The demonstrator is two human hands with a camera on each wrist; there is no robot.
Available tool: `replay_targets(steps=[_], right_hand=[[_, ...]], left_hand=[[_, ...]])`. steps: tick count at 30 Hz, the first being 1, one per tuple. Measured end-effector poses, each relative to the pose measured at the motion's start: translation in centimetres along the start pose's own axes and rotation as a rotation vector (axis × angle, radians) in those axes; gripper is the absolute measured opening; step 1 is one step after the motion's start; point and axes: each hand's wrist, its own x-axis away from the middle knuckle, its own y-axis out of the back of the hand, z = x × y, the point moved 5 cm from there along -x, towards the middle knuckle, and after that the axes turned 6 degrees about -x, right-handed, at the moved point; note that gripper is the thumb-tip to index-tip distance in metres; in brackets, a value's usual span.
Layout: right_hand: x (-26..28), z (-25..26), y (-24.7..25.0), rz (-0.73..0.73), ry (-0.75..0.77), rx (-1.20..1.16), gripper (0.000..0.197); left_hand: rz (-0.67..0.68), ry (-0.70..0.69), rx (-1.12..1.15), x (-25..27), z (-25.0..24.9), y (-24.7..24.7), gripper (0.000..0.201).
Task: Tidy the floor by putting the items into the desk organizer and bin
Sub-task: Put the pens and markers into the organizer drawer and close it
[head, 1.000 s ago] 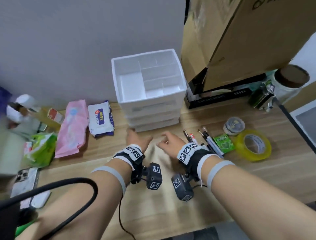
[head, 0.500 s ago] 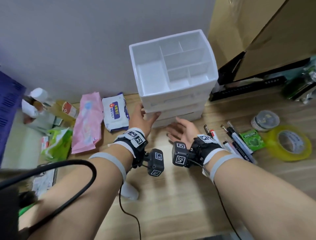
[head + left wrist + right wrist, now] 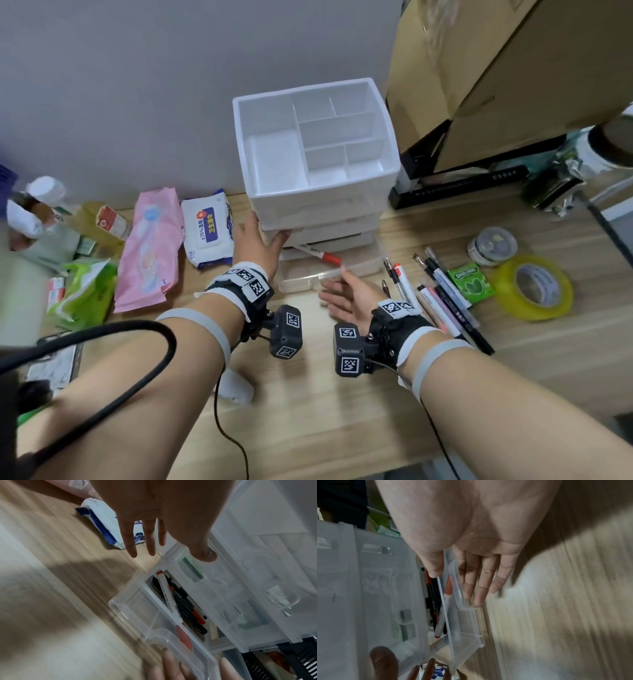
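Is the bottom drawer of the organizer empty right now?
No: the pulled-out drawer already holds several pens, including a white marker with a red cap.

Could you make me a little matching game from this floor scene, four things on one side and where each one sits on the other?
Things:
1. red-capped marker
2. yellow tape roll
3. wet wipes pack
4. green gum pack

Places:
A. on the floor, left of the desk organizer
B. inside the pulled-out bottom drawer
C. far right on the floor
D. between the loose pens and the tape

Pairs: 1-B, 2-C, 3-A, 4-D
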Motion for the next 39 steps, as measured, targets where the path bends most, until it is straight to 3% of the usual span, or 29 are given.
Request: replay_targets(steps=[7,13,18,21,24,27,29,32,33,35,39], right_hand=[[0.1,-1.5,-0.9,-0.020,0.000,0.087,0.029],[0.8,-4.3,-0.1,-0.030,-0.033,0.133,0.030],[1.5,-3.2,0.5,-0.009,-0.039,0.309,0.034],[1.9,-0.5,2.5,-0.054,0.220,0.783,0.026],[3.1,2.7,6.0,-0.299,0.470,1.095,0.015],[4.1,5.2,10.5,-0.597,0.571,1.354,0.041],[4.5,6.1,12.9,-0.683,0.539,1.437,0.059],[3.9,6.0,14.9,-0.597,0.410,1.444,0.090],[3.8,5.9,15.1,-0.565,0.373,1.463,0.101],[3.7,5.8,15.2,-0.515,0.314,1.520,0.118],[3.2,5.5,15.0,-0.494,0.330,1.609,0.133]], left_hand=[[-0.051,0.019,-0.014,0.6,1.9,1.2,0.065],[-0.103,0.054,-0.026,1.3,2.3,1.9,0.061],[-0.186,0.178,-0.037,3.0,3.0,2.0,0.063],[-0.144,0.128,-0.161,4.4,1.6,0.7,0.045],[0.019,-0.003,-0.314,6.5,-0.5,-2.6,0.030],[0.240,-0.253,-0.316,9.2,-3.4,-7.3,0.033],[0.406,-0.351,-0.361,10.8,-5.0,-10.4,0.034],[0.629,-0.279,-0.436,12.1,-5.7,-14.4,0.021],[0.659,-0.223,-0.443,12.3,-5.6,-15.3,0.029],[0.665,-0.144,-0.420,12.5,-5.9,-16.5,0.044],[0.677,-0.071,-0.308,12.8,-6.7,-18.4,0.052]])
